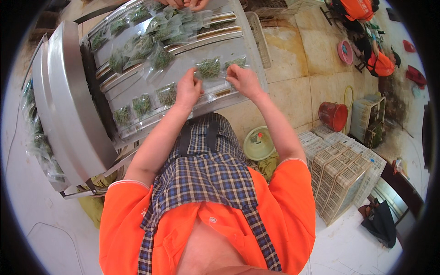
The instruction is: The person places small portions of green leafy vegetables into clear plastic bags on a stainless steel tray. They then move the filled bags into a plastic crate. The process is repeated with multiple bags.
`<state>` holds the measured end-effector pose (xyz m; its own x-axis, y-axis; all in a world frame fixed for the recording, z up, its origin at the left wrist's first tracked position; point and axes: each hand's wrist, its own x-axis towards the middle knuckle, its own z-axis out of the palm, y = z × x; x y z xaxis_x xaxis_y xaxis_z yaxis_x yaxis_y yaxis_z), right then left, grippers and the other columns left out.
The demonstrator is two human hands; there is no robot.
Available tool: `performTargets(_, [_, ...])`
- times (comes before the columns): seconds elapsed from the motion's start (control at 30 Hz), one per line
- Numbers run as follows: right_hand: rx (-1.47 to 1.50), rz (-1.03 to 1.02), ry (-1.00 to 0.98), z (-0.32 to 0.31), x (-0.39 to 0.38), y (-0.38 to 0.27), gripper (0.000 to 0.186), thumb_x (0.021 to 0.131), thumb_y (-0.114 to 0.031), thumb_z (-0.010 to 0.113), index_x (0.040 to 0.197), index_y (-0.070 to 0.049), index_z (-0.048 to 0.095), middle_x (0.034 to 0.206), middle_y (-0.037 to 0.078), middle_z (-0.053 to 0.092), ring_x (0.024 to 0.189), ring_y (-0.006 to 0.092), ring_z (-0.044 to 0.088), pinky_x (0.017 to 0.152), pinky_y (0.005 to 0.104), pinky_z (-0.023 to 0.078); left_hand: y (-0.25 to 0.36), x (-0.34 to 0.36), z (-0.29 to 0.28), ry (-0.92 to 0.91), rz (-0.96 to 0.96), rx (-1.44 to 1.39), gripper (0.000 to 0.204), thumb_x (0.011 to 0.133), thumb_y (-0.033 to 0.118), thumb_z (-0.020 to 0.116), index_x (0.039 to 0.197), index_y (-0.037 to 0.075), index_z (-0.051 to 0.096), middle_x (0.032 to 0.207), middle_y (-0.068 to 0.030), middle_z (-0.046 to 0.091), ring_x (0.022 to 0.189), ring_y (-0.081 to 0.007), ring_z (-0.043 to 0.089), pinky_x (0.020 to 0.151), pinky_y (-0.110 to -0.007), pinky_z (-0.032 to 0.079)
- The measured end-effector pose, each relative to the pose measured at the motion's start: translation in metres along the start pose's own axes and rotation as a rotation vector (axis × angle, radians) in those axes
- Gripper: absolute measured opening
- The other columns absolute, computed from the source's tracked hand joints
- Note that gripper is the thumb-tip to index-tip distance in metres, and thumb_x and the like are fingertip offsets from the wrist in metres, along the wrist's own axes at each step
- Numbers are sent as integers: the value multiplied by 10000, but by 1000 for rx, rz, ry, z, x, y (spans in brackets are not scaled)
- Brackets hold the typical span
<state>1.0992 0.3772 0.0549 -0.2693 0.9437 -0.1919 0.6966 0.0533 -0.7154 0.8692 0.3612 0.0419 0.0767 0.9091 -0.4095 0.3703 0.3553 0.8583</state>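
On the flat metal bed of a packing machine [183, 64], my hands work at its near right edge. My left hand [188, 88] is closed in a pinch at the lower left corner of a clear plastic bag [209, 68] filled with small green berry-like pieces. A similar bag [237, 60] lies to its right, and my right hand [244, 81] pinches its near edge. Several filled bags, such as a bag [166, 94] left of my left hand, lie in a row along the near sealing bar. The fingertips are partly hidden.
More bags [158, 34] are piled across the bed, where another person's hands [188, 3] reach in. A curved metal lid [75, 101] stands at the left. Right are a green basin [258, 143], red bucket [333, 115] and stacked crates [337, 176]. Co-workers [380, 63] sit far right.
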Motion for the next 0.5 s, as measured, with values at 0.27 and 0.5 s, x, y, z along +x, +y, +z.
performTargets(0.27, [-143,-268,179,23,-3,20,112,820,-136,656,913,-119,595,820,71,654,751,285,650,618,380,509,-20,0,14,242,336,361,403,849,15,605,1237,7,496,801,-159,608,668,-286,661,626,-403,517])
performTargets(0.5, [77,-122,-9,5,-1,15,84,765,-98,664,819,-85,601,756,84,656,702,275,650,617,371,511,-6,-13,4,171,278,420,379,814,110,675,1166,75,538,804,-100,662,705,-292,661,642,-413,515])
